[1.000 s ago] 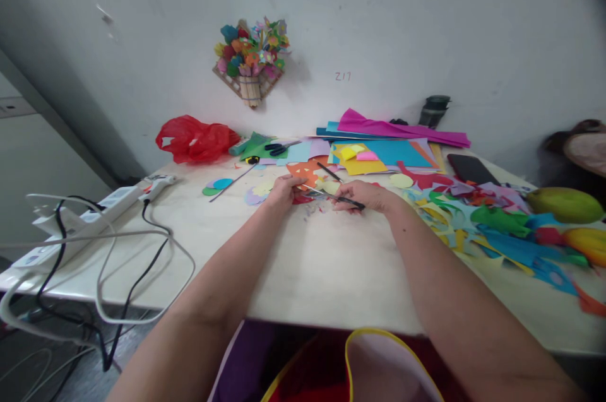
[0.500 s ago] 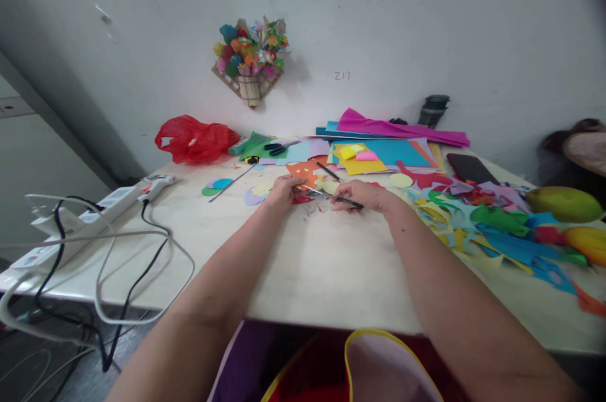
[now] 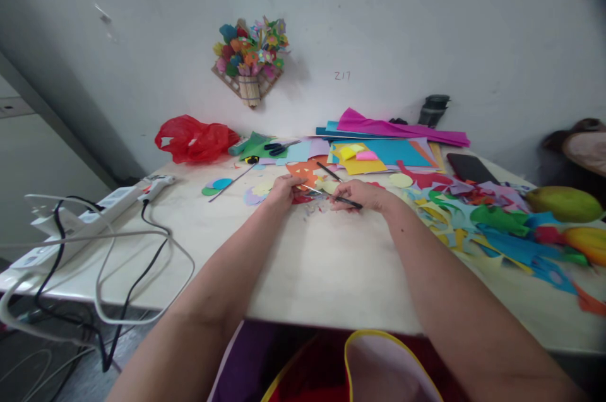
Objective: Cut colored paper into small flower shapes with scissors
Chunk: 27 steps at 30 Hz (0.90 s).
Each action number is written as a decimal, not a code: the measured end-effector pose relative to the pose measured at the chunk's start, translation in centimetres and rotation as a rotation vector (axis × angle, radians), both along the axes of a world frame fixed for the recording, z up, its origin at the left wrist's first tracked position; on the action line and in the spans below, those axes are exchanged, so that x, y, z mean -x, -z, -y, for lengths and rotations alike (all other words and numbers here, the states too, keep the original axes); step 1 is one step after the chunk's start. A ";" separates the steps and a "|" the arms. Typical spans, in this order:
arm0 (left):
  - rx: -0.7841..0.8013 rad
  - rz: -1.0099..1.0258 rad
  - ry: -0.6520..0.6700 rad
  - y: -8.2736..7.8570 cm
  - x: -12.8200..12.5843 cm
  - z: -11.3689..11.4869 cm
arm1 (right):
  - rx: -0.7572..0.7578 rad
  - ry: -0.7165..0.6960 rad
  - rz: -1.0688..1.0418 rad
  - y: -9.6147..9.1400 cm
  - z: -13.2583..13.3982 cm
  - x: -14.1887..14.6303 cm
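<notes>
My left hand [image 3: 283, 190] is closed on a small red paper piece [image 3: 301, 198] at the middle of the pale table [image 3: 312, 269]. My right hand [image 3: 362, 194] grips black-handled scissors [image 3: 335, 198] whose blades point left toward that red piece. Tiny red snippets lie on the table just below the blades. Both hands rest low on the tabletop, a short gap apart.
Coloured paper sheets [image 3: 379, 153] and scraps [image 3: 492, 225] cover the back and right. A red plastic bag [image 3: 194, 139], second scissors [image 3: 279, 147], a dark phone [image 3: 470, 168], mangoes [image 3: 565, 203] and a power strip with cables [image 3: 95, 216] at left. A paper-flower decoration [image 3: 250, 55] hangs on the wall.
</notes>
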<state>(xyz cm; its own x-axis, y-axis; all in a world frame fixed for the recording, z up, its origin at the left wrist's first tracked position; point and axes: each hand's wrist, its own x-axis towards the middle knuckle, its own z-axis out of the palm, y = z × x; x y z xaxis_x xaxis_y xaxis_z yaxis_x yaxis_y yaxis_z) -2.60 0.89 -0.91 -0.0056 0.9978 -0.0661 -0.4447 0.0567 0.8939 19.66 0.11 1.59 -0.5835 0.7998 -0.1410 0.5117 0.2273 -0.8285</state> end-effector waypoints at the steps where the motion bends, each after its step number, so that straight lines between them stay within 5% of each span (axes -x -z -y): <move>1: 0.000 -0.005 -0.003 0.0 0.0 0.0 | -0.005 -0.003 -0.002 0.1 -0.1 0.0; 27: -0.005 0.014 -0.029 -0.4 -0.1 0.3 | -0.008 0.011 -0.018 0.1 0.1 0.3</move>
<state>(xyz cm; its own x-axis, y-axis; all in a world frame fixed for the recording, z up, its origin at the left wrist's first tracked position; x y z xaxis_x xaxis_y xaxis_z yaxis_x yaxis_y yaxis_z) -2.47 0.58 -0.54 -0.0339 0.9976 -0.0609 -0.4583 0.0387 0.8879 19.40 0.01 1.45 -0.5767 0.8074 -0.1247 0.4996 0.2278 -0.8358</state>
